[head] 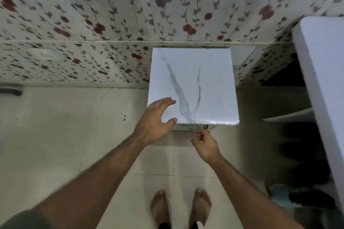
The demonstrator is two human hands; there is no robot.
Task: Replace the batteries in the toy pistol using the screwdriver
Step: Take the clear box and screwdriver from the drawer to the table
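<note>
Left hand [156,119] spread open, fingers relaxed over the marble bench [193,83] near its front edge. Right hand [204,145] just below that edge, fingers curled; grip impossible to tell.

left hand [155,120] over marble-topped table [208,83], right hand [205,145] below

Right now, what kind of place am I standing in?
Probably a room in a home: floral wallpaper on the wall, a pale tiled floor under bare feet, and a small marble-patterned table against the wall.

Bare forearms, bare feet [181,208] — olive sleeve [20,219]
</note>
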